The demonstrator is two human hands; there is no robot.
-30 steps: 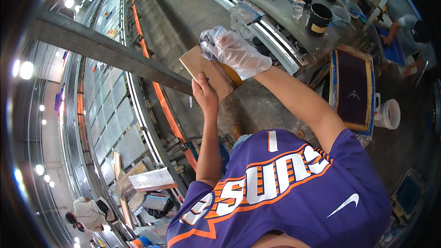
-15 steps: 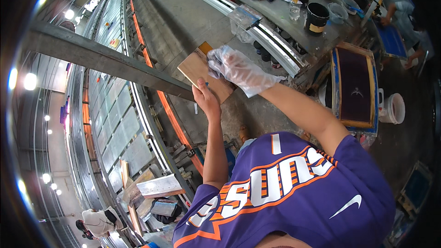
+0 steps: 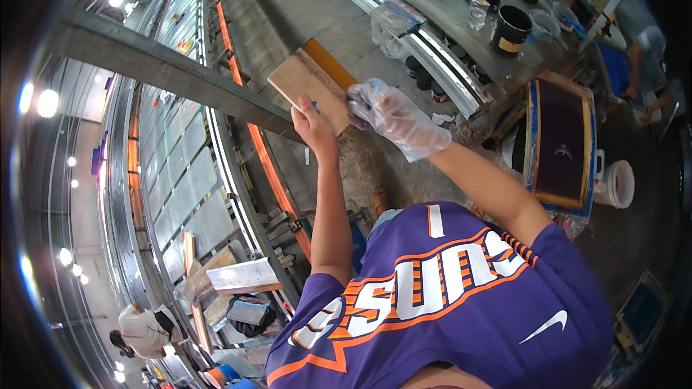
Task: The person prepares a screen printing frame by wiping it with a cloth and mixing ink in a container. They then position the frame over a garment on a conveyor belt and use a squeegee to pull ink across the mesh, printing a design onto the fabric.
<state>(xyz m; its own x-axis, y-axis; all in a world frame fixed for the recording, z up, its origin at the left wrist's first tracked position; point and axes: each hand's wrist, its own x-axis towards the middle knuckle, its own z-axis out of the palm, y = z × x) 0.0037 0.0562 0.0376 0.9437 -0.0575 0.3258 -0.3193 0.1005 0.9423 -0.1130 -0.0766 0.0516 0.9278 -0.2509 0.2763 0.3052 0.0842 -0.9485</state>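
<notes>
A wooden squeegee [image 3: 303,81] with an amber blade [image 3: 330,65] along its far right side is held up in front of me. My bare left hand [image 3: 316,131] grips its wooden handle from the near side, with the thumb lying across the wood. A loose clear plastic glove covers my right hand [image 3: 404,121]. Its fingers are curled at the right end of the blade. Something dark shows under those fingers, too hidden to name.
A steel beam [image 3: 173,65] crosses on the left, near the squeegee. Beyond it runs a long printing table [image 3: 194,209]. Black buckets [image 3: 510,29] stand on a bench at upper right. A framed screen [image 3: 562,140] leans below them, beside a white bucket [image 3: 616,184]. Other people are at the edges.
My gloved right hand has slid down and right along the blade, uncovering more of the amber strip. The squeegee and my left hand have shifted slightly left.
</notes>
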